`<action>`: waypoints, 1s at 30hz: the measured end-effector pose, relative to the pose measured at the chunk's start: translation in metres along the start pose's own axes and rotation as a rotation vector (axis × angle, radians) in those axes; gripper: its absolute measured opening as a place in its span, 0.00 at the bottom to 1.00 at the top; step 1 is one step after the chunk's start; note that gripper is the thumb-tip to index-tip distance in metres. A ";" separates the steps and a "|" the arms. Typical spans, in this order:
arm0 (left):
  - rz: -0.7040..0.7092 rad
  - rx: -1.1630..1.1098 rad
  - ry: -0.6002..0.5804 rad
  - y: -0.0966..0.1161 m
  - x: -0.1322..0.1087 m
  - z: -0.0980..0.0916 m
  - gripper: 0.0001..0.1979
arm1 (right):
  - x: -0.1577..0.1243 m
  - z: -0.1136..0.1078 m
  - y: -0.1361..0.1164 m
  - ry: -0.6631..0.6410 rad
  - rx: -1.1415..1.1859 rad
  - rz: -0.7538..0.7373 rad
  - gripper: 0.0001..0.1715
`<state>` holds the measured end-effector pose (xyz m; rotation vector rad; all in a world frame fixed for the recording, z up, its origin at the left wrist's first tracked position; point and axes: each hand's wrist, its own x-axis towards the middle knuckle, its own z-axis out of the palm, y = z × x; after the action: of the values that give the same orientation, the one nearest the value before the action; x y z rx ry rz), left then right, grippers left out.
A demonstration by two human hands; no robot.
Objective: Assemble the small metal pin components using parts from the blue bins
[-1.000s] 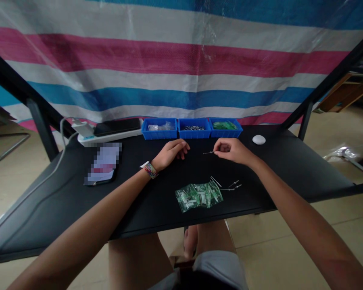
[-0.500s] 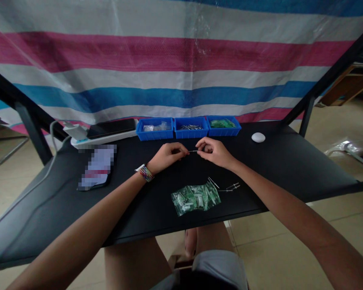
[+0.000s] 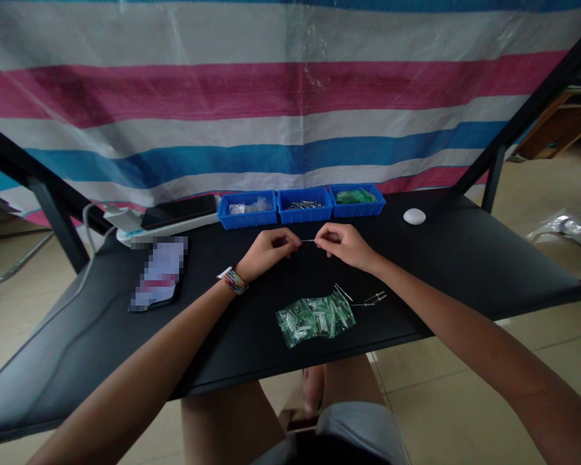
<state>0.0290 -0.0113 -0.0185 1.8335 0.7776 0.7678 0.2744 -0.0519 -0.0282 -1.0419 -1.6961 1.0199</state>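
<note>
A thin metal pop rivet (image 3: 308, 241) is stretched level between my two hands, just above the black table (image 3: 242, 323). My left hand (image 3: 274, 250) pinches its left end between thumb and fingertips. At the other end, my right hand (image 3: 343, 244) is closed in a pinch, its fingertips covering that part. Nearer to me lies a clear green plastic bag (image 3: 315, 318) with several small pale pieces in it. Beside its right corner are several loose pop rivets (image 3: 374, 298).
Three blue bins stand along the back: one with clear plastic bags (image 3: 250, 206), one with metal rivets (image 3: 304, 205), one with green bags (image 3: 355, 196). A white mouse (image 3: 414, 217) sits at right. At left are a phone (image 3: 161, 274) and a power strip (image 3: 174, 226) with a dark device.
My right hand's fingers have curled closer together around the rivet's right end. The left hand keeps its pinch. The view has shifted slightly.
</note>
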 end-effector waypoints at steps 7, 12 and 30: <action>0.002 0.002 -0.014 0.002 -0.001 -0.001 0.17 | -0.004 0.004 0.002 0.089 -0.046 -0.067 0.10; -0.011 -0.007 -0.002 0.006 -0.002 0.000 0.17 | -0.005 0.005 0.002 0.116 -0.067 -0.095 0.09; 0.003 -0.035 0.035 -0.002 0.001 0.000 0.14 | -0.005 0.008 -0.004 0.056 -0.088 -0.008 0.13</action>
<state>0.0291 -0.0103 -0.0203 1.7944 0.7794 0.8121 0.2670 -0.0594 -0.0284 -1.1091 -1.7116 0.9099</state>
